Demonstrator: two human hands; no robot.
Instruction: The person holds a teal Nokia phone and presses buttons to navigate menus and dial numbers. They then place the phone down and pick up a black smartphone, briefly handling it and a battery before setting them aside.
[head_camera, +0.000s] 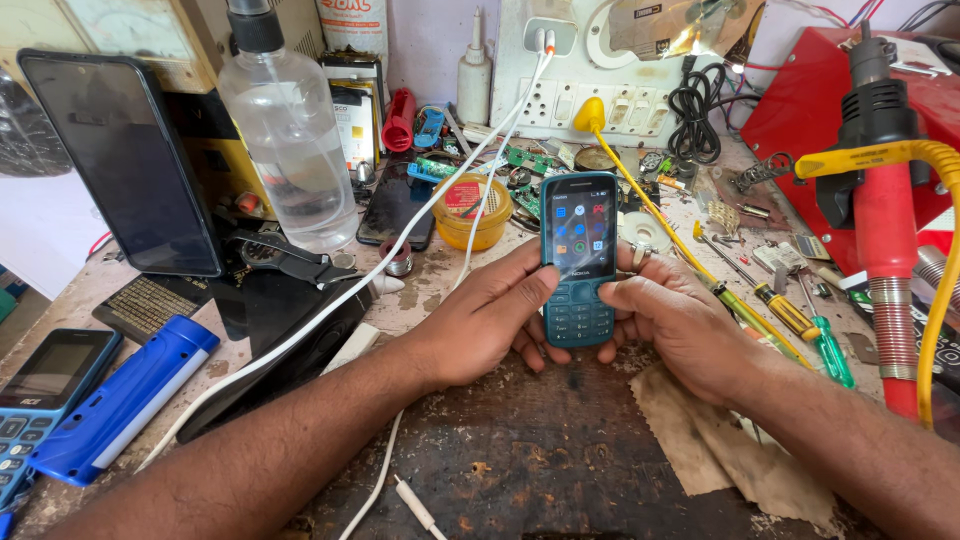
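While upright, teal keypad phone (579, 258) sits gripped between left hand (487, 318) and right hand (672, 318).

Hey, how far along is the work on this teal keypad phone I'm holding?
Looks done: the teal keypad phone is closed up in one piece and powered on, its screen showing a menu of icons. In hand: the left hand and right hand hold it upright, left thumb by the keypad. Left: the screwdrivers lie loose beside the right hand; whether every key works, the picture cannot show.

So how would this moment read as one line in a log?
left hand: holds teal keypad phone | right hand: holds same phone | screen: lit | phone: upright above workbench | nearby: screwdrivers
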